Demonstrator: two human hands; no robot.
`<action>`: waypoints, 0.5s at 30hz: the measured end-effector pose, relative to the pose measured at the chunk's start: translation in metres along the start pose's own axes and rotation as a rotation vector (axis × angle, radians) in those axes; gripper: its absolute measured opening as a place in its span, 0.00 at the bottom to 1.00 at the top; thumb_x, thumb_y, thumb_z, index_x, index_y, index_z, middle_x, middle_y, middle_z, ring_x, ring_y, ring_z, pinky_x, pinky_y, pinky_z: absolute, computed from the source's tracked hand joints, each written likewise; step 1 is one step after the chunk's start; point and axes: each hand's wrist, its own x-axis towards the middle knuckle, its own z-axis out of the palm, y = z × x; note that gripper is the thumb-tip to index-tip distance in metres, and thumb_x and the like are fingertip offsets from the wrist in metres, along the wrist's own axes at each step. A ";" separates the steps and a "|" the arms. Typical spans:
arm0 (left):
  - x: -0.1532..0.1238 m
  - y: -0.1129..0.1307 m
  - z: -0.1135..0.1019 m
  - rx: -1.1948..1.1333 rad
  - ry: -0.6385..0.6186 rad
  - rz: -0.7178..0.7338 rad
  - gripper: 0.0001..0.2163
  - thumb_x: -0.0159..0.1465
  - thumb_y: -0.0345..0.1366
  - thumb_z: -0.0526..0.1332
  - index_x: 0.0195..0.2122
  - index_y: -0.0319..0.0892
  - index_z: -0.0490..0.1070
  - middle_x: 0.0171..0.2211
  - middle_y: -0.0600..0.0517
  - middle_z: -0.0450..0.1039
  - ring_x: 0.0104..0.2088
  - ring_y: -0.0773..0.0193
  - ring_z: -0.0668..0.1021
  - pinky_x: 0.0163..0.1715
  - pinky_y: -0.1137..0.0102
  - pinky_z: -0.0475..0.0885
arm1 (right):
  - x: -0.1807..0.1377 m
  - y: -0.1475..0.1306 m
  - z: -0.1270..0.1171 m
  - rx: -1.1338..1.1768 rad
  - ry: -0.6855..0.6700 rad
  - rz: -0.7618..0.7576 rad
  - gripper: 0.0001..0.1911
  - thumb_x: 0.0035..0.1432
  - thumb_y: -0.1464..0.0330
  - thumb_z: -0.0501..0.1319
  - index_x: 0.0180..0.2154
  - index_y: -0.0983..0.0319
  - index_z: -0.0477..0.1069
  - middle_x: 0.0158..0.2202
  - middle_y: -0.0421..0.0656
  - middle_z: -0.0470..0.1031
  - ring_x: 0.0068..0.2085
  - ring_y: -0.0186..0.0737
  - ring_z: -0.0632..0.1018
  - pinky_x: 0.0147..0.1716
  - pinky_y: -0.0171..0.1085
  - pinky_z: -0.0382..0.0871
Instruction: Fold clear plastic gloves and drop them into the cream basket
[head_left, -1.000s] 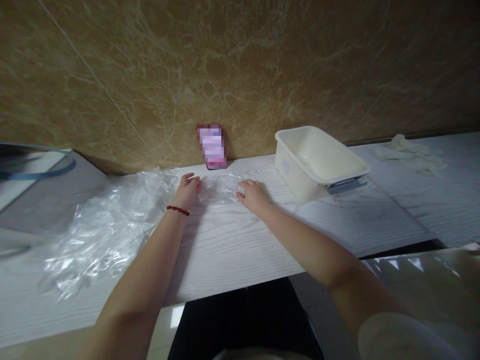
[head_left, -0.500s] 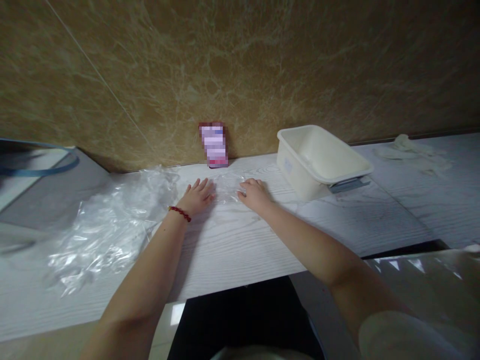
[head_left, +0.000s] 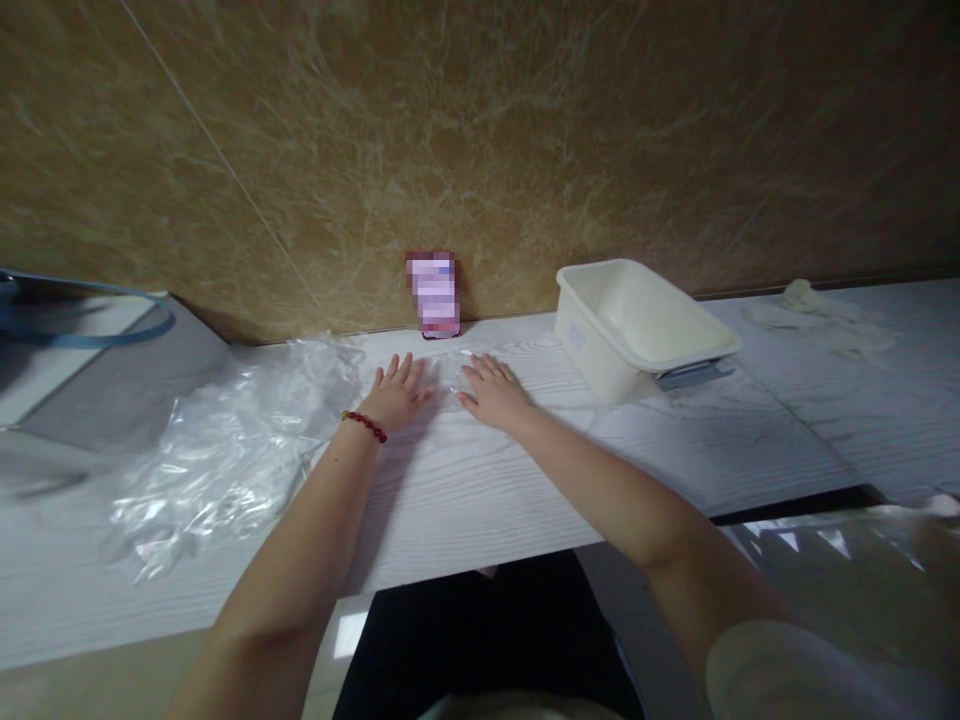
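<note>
A small clear plastic bag [head_left: 445,374] lies flat on the pale wood-grain tabletop [head_left: 450,490]. On its left end rests my left hand [head_left: 397,395], palm down with fingers spread and a red bead bracelet at the wrist. My right hand [head_left: 493,392] lies flat over the right end, its fingers stretched out. Parts of the bag are hidden under both hands. To the left of my left forearm spreads a heap of clear plastic bags [head_left: 232,440].
A phone [head_left: 435,295] leans on the brown marbled wall behind my hands. At right stands a cream plastic bin [head_left: 600,350], with pale gloves [head_left: 825,315] beyond it. A grey box-like object [head_left: 112,380] with a blue strap [head_left: 97,338] is at far left.
My right hand has shifted slightly left and flattened, its fingers now stretched over the bag. The left hand stays nearly where it was. The whole view has moved a little.
</note>
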 end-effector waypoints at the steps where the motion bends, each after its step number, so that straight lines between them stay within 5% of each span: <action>1: 0.000 0.004 -0.001 0.012 0.017 0.039 0.26 0.62 0.43 0.45 0.60 0.38 0.48 0.61 0.41 0.44 0.60 0.49 0.45 0.54 0.49 0.45 | 0.000 0.000 0.003 -0.011 -0.030 0.017 0.29 0.57 0.55 0.46 0.56 0.64 0.54 0.60 0.48 0.50 0.60 0.45 0.50 0.56 0.45 0.41; 7: -0.006 0.014 0.004 0.025 -0.061 0.068 0.23 0.63 0.43 0.41 0.59 0.45 0.49 0.60 0.47 0.48 0.59 0.51 0.51 0.54 0.50 0.44 | 0.000 0.001 0.008 -0.053 -0.082 0.063 0.31 0.57 0.53 0.43 0.58 0.63 0.51 0.61 0.47 0.49 0.60 0.45 0.50 0.57 0.46 0.39; 15: -0.026 -0.013 0.004 -0.003 0.005 -0.041 0.24 0.62 0.43 0.44 0.59 0.39 0.51 0.59 0.41 0.49 0.59 0.49 0.52 0.54 0.51 0.49 | -0.001 0.002 0.006 -0.050 -0.105 0.077 0.33 0.57 0.52 0.42 0.59 0.62 0.50 0.61 0.46 0.47 0.61 0.47 0.49 0.57 0.48 0.38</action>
